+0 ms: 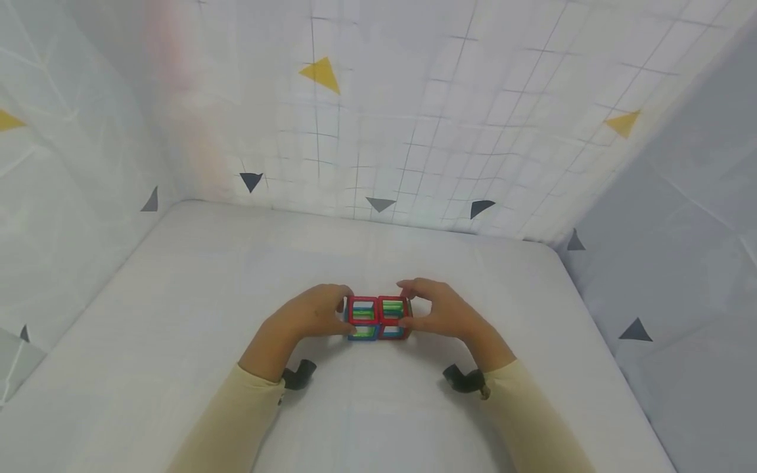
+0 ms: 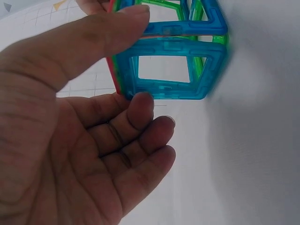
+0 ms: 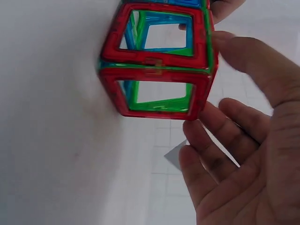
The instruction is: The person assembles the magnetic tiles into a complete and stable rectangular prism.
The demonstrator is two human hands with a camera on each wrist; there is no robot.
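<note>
On the white table (image 1: 367, 407) stands a box-like block of magnetic tiles (image 1: 378, 320), two cubes side by side, with red frames on top and red and blue ones in front. My left hand (image 1: 313, 312) pinches its left end between thumb and fingers. In the left wrist view the thumb lies on a blue tile (image 2: 171, 47), while the other fingers curl loosely. My right hand (image 1: 446, 312) holds the right end the same way, its thumb at the edge of a red tile (image 3: 201, 37). Green tiles (image 3: 161, 104) show through the openings.
Behind the table rises a white wall (image 1: 384, 131) with grid lines and dark and yellow triangles. More sheeting stands at the left and right. A black curved piece (image 1: 300, 374) sits at the left wrist, another black piece (image 1: 463, 379) at the right.
</note>
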